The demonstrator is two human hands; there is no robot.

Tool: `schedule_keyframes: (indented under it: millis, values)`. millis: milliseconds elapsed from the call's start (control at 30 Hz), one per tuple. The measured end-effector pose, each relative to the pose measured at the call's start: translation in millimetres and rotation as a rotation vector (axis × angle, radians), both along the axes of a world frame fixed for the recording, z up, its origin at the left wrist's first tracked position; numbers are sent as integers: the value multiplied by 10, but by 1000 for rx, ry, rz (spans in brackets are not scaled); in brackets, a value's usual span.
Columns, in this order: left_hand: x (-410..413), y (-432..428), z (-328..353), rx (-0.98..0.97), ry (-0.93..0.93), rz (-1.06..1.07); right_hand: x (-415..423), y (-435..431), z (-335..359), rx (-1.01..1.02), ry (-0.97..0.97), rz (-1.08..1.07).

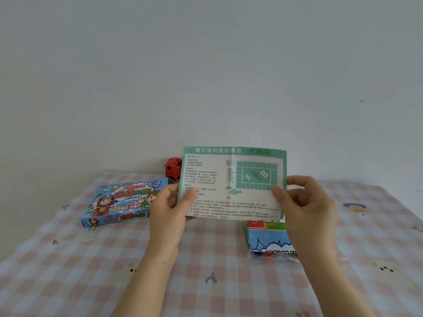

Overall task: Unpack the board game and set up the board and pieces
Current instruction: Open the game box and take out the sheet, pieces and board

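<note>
Both hands hold the instruction sheet [231, 181] up in the air above the middle of the table [68, 271], printed side toward the camera, green border, board diagram on its right half. Left hand [169, 202]: grip pinching the sheet's left edge, thumb on the front, fingers behind. Right hand [306, 202]: grip pinching the right edge low down, thumb on the front, fingers curled behind. The table has a pink checked cloth on it. The game box [119, 202] lies flat toward the far left corner, cartoon lid face up, looks closed, contents not visible. A red toy [173, 168] sits at the far edge against the wall, just behind the box's right end, partly hidden by the sheet. Right of middle, below the sheet, a folded board [267, 234] lies flat, blue and green print. A clear plastic bag [274, 256] sits at its near edge, something red inside, the rest too blurred to tell, partly hidden by the right forearm.
</note>
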State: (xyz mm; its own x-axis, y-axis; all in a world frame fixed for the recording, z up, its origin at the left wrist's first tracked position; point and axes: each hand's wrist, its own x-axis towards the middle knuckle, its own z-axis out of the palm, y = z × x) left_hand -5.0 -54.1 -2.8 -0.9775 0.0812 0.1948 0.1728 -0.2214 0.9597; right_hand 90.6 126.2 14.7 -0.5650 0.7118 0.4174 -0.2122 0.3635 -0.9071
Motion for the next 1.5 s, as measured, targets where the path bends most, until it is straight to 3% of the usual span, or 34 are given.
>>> schedule_keyframes:
  millis: [167, 367, 467, 633, 867, 967, 1167, 1267, 1400, 1500]
  values:
    - [31, 16, 18, -52, 122, -52, -7, -28, -10, 83, 28, -121]
    - [0, -4, 22, -11, 61, -8, 43, -32, 16, 278, 164, -274]
    - [31, -3, 32, -51, 95, -20, 57, -54, 40, 207, 163, -188]
    - [83, -17, 63, -190, 335, -64, 49, -40, 79, 59, 158, -187]
    - [125, -61, 425, -58, 418, 131, 73, -139, 441, -17, 246, 84]
    - [47, -193, 592, -95, 384, 164, 47, -218, 586, 19, 170, 211]
    - [27, -557, 472, -301, 225, 189, -49, -449, 480, 18, 61, 217]
    - [32, -783, 328, -391, 138, 155, -66, -548, 307, 9, -129, 278]
    - [19, -1074, 119, -593, 1, 73, -74, -685, 76, 149, -409, 309]
    - [2, -1276, -63, -763, -62, 74, -59, -784, -65, 69, -538, 371]
